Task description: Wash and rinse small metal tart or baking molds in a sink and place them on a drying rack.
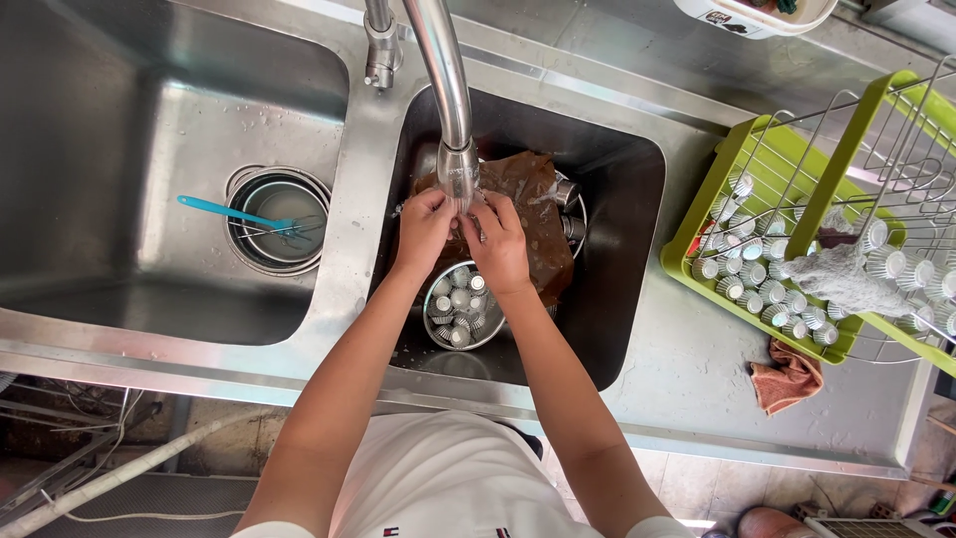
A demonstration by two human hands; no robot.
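Observation:
My left hand (422,231) and my right hand (498,244) meet under the spout of the steel faucet (448,90), over the right sink basin (627,249). The fingertips pinch together around something small that I cannot make out. Just below my hands sits a round metal bowl (460,309) filled with several small fluted metal cups. A brown baking sheet or tray (533,214) lies in the basin under my hands.
The left sink basin (119,179) holds stacked metal bowls (279,219) with a teal-handled whisk (234,213). A green dish rack (757,249) at right holds several small metal cups and a grey cloth (846,281). A pink rag (787,377) lies on the counter.

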